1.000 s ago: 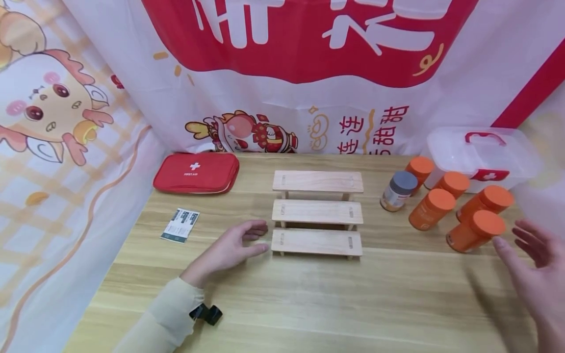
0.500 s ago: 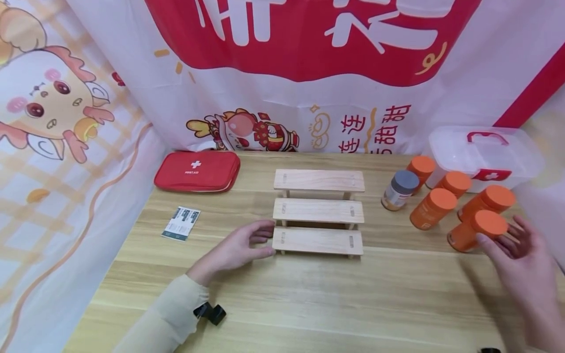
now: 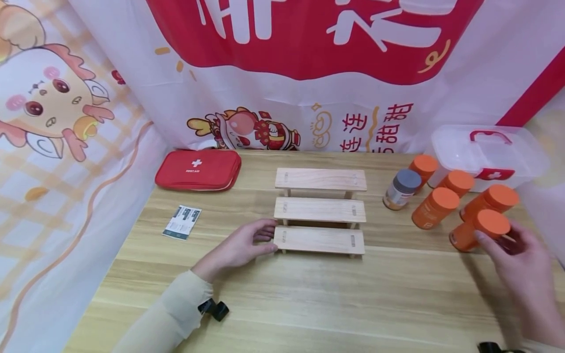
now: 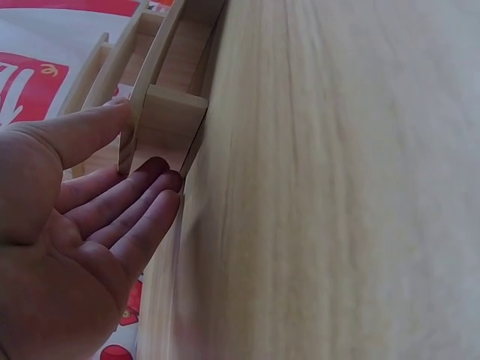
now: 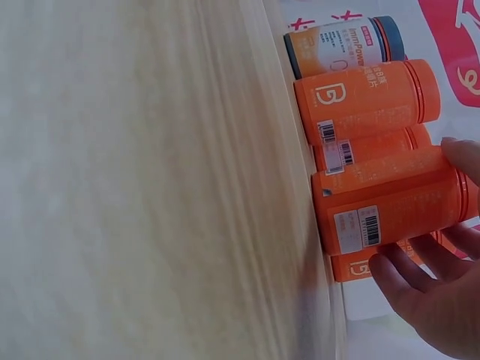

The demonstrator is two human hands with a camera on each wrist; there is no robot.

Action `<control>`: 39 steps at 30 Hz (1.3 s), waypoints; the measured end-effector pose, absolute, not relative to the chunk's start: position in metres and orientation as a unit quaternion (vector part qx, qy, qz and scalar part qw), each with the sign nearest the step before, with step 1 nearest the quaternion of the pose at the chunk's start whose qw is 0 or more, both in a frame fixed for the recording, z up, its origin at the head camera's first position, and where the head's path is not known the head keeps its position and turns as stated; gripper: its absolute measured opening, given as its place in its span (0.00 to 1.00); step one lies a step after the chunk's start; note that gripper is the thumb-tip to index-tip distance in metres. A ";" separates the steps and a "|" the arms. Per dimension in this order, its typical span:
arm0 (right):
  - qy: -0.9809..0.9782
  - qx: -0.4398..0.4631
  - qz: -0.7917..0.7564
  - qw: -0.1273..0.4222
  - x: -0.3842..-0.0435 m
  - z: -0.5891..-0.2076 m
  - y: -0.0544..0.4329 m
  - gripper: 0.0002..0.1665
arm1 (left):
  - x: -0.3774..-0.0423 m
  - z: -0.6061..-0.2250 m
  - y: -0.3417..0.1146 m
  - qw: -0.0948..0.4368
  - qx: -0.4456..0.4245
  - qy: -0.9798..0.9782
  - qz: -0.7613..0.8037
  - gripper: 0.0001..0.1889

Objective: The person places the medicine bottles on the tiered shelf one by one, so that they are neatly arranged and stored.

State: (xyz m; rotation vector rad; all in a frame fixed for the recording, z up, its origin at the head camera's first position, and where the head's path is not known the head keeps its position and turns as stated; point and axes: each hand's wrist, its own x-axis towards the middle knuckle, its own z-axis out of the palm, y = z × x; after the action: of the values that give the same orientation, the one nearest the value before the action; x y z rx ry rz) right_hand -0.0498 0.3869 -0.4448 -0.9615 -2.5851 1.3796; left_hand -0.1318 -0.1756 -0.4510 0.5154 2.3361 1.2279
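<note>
Over on the right of the desk [image 3: 309,299], the right hand [image 3: 523,260] has just closed in on the front bottle [image 3: 474,234], the orange one nearest the person. A second ago its fingers were spread beside it; now the thumb lies against the bottle near the lid and the fingers bend round the far side, so it looks to me pinched between them, though how tightly I can't tell. The bottle is upright and, as far as I can see, has its base on the desk, so I'd call this a grip taken, not a lift. The left hand [image 3: 240,245] has moved in too: there was a gap, and now its thumb touches the left end of the stand's lowest step, with the fingers loosely straight alongside rather than clenched. That puts both hands in contact at once, one at the wooden stand [image 3: 320,210] in the middle, one at the bottle, which I take as the work properly under way. The other orange bottles [image 3: 434,208] and the grey-lidded one [image 3: 401,189] stand close by, before the clear box [image 3: 490,149], showing no obvious shift.
</note>
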 end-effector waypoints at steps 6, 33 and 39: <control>-0.841 -0.310 0.442 0.025 -0.053 -0.445 0.386 0.49 | -0.130 -0.449 -0.175 0.224 0.183 0.850 0.441 0.34; -0.860 -0.253 0.433 0.091 -0.036 -0.438 0.368 0.47 | -0.129 -0.446 -0.173 0.224 0.178 0.858 0.426 0.33; -0.846 -0.217 0.468 0.136 -0.035 -0.429 0.356 0.41 | -0.128 -0.446 -0.173 0.220 0.180 0.861 0.422 0.33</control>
State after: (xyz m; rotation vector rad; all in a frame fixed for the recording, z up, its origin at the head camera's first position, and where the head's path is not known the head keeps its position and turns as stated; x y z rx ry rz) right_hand -0.0349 0.3556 -0.4286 -0.6294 -2.4489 1.3569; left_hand -0.1285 -0.1732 -0.4460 0.4991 2.3805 1.1680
